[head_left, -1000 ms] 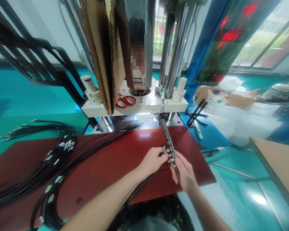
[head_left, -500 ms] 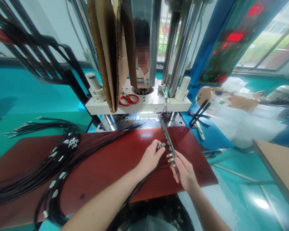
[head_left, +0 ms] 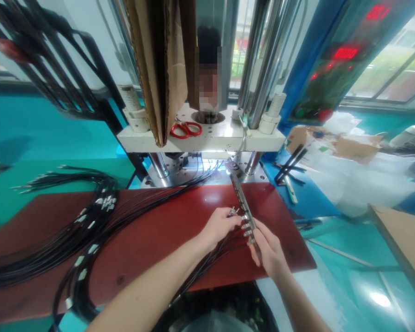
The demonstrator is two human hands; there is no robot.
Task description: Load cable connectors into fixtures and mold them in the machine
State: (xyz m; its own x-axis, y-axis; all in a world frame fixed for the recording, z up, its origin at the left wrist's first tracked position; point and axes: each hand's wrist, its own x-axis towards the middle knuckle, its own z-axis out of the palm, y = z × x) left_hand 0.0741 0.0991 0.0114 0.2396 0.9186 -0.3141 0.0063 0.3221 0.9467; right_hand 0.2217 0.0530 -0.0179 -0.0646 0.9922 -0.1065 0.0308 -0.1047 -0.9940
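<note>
My right hand [head_left: 268, 244] is closed round the near end of a long slotted metal bar [head_left: 240, 192], which slants away toward the press. Several small metal connectors [head_left: 245, 226] sit along the bar's left side, close to my right fingers. Closed in a pinch, my left hand [head_left: 219, 227] holds small metal cable connectors [head_left: 233, 211], and its fingertips meet the bar's left edge. Below my left hand, thin black cables [head_left: 197, 272] run down toward the board's front edge. My palms hide part of the cables and the bar's near end.
Black cable bundles [head_left: 97, 207] with white tags lie across the left of the red-brown board [head_left: 152, 230]. Behind stands a press plate [head_left: 224, 140] carrying red-handled scissors [head_left: 186, 129] and cardboard [head_left: 155, 74]. A cutter [head_left: 291, 189] lies at right, near plastic bags [head_left: 366, 170].
My left hand has moved right with its connectors, from a small gap beside the bar to touching it. My right hand keeps its grip on the bar. The view has shifted slightly.
</note>
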